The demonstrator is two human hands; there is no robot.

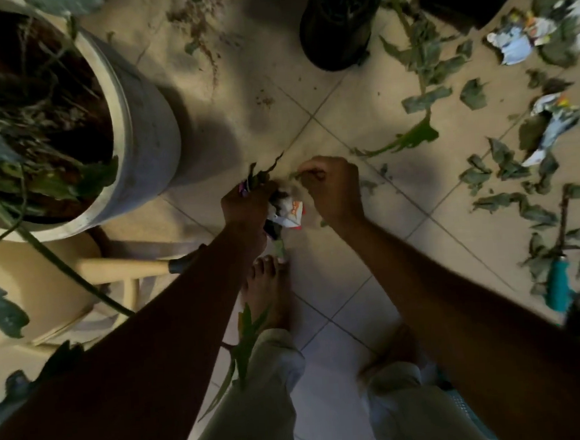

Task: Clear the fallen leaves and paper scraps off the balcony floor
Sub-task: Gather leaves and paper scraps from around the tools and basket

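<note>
My left hand (246, 205) is closed around a bundle of leaves and crumpled paper scraps (286, 209), with leaf tips sticking out above the fist. Right beside it, my right hand (331, 189) pinches a small green leaf (295, 175) between its fingertips, close to the bundle. Many green leaves (504, 167) lie scattered over the beige tiled floor (370, 265) to the right. Crumpled paper scraps (516, 40) lie at the upper right, and another paper scrap (549, 122) sits among the leaves.
A large pale planter (148, 126) with soil and plants stands at the left, above a wooden stool (120, 266). Two black pots (340, 20) stand at the top. A teal-handled tool (557, 287) lies at the right. My bare feet (269, 290) are just below the hands.
</note>
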